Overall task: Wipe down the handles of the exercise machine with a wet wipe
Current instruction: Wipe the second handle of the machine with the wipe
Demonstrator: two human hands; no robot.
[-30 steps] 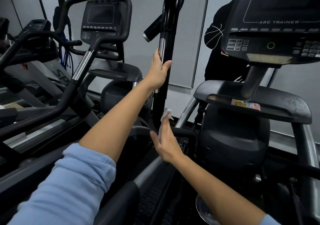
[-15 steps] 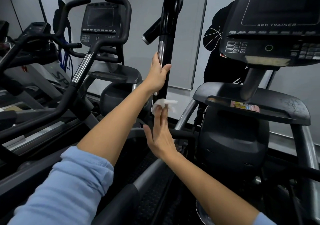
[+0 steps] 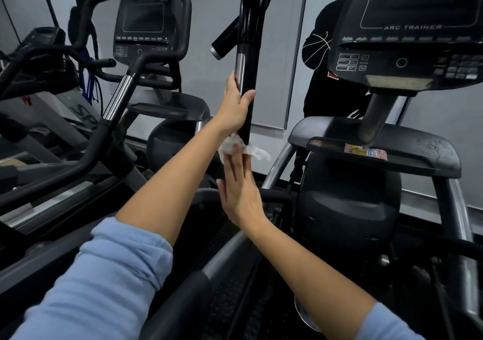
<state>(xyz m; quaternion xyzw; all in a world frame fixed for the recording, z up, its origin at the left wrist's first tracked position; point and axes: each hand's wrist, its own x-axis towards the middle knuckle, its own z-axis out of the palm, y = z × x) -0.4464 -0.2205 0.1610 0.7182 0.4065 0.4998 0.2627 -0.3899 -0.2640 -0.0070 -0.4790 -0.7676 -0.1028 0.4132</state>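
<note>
A tall black upright handle [image 3: 251,39] of the arc trainer rises in the middle of the view, with a chrome strip on its left side. My left hand [image 3: 238,105] grips this handle partway up, thumb wrapped round the front. Just below it, my right hand [image 3: 239,186] reaches up with straight fingers and presses a crumpled white wet wipe [image 3: 257,152] against the handle's lower part. The wipe bunches around my fingertips and sticks out to the right.
The machine's console [image 3: 407,26] and its black tray [image 3: 423,166] stand at the right. A person in a black hoodie [image 3: 320,75] stands behind it. A second trainer [image 3: 149,26] with curved handles fills the left, with a treadmill [image 3: 39,99] beyond it.
My right hand has slid the wipe up the handle, from well below my left hand to just under it. My left hand has kept its grip.
</note>
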